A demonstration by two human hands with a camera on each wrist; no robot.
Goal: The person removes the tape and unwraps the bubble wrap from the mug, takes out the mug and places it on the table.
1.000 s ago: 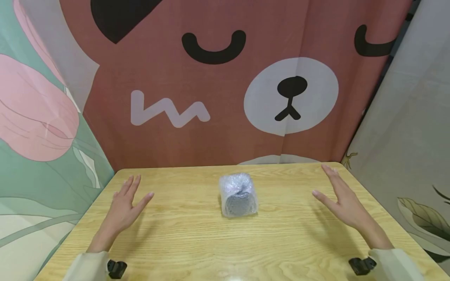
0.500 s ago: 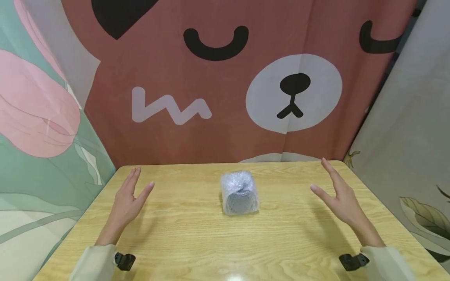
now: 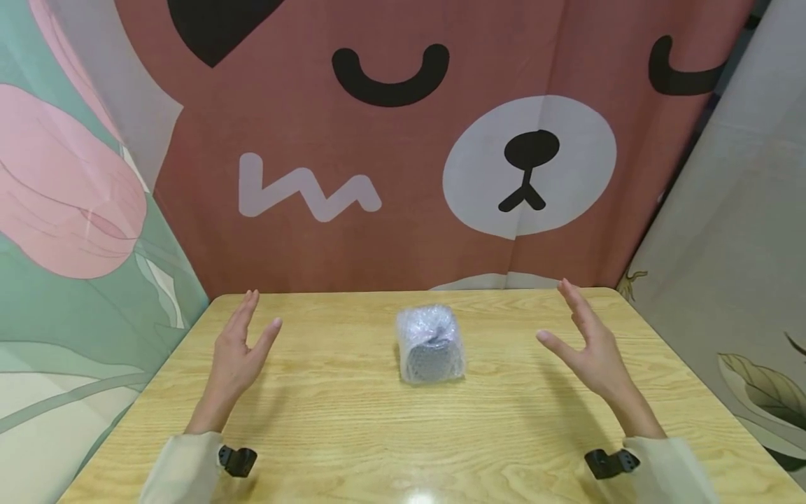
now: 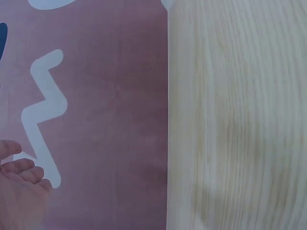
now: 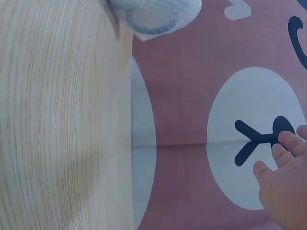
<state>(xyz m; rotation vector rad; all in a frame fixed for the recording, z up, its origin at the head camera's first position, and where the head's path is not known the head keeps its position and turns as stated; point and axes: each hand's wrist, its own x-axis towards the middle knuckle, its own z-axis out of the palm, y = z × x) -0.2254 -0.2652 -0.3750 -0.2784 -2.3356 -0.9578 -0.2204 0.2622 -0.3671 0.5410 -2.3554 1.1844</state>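
Note:
A bubble-wrapped object (image 3: 431,344) sits on the wooden table (image 3: 352,434), a little right of centre; the wrap hides most of what is inside, though a rounded grey end shows through. To its left, my left hand (image 3: 234,357) is held above the table with fingers extended and thumb apart, touching nothing. On the other side my right hand (image 3: 595,353) hovers likewise, its fingers slightly bent and holding nothing. The right wrist view catches the bubble-wrapped object (image 5: 156,17) at its top edge, apart from the right hand (image 5: 285,184). Only the left hand (image 4: 24,191) shows in the left wrist view.
Behind the table hangs a reddish-brown curtain (image 3: 302,259) printed with a bear's face. A green floral curtain (image 3: 82,322) borders the left side, and a pale leaf-printed curtain (image 3: 711,280) borders the right. Small black cameras (image 3: 238,462) sit at both wrists.
Both hands have moved inward, toward the bubble-wrapped object, and slightly forward. The right hand's fingers bend a bit more. The object stays in place while the head view shifts slightly.

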